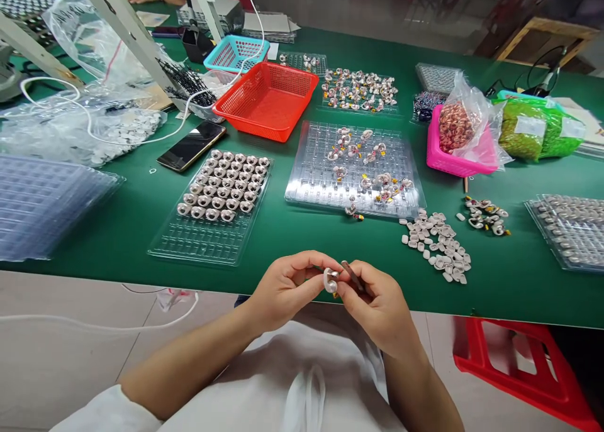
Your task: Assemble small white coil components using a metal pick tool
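At the table's front edge, my left hand (pixel 285 288) pinches a small white curved casing (pixel 328 281), which looks like an earphone shell, between thumb and fingers. My right hand (pixel 381 306) is closed around a thin, dark brown stick-like tool (pixel 352 275), and its fingertips meet the casing. A bit of yellow shows under the casing; its inside is too small to make out. Just beyond my hands lies a clear tray (pixel 302 168) with loose casings and wired parts on top. Small white caps (pixel 436 243) are heaped to the right.
Left of my hands, a clear tray (pixel 189 246) holds rows of casings, with a phone (pixel 192 146) behind it. Farther back are a red basket (pixel 268 99) and a pink basket (pixel 460 163). Stacked empty trays (pixel 47 205) lie far left, filled trays (pixel 573 224) far right.
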A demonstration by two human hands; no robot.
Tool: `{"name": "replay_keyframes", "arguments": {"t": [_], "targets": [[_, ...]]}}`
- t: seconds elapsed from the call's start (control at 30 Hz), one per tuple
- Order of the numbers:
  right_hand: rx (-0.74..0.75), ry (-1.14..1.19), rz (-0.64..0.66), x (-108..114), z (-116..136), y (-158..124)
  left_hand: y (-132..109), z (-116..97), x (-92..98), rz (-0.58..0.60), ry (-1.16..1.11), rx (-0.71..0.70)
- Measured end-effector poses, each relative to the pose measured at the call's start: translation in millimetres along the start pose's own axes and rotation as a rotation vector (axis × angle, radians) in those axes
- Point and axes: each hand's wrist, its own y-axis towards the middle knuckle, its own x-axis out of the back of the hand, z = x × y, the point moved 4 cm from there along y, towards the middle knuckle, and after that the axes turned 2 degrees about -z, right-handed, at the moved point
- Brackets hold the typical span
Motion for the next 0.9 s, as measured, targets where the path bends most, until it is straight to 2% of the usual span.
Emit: {"name": "replay_keyframes", "arguments": {"t": [0.17,0.37,0.53,0.77,0.9], "targets": [[-0.024,0.1,-0.113,-3,-11,-6,0,7,0.1,-0.099,0.054,-0.008],[0.166,0.191,-0.205,-10,-17,-10,4,15,-1.5,-0.158,-0.01,0.026],[0.312,0.115,-0.267,-10,-21,-14,4,14,-5.8,-0.139,-0.11,0.107],[0.378,0.106,-0.364,-17,-26,-21,4,18,-10.8,-0.063,-0.267,0.171],[0.411,0.093,-0.401,-20,-25,-23,1,14,-12.2,-0.059,-0.225,0.174]]}}
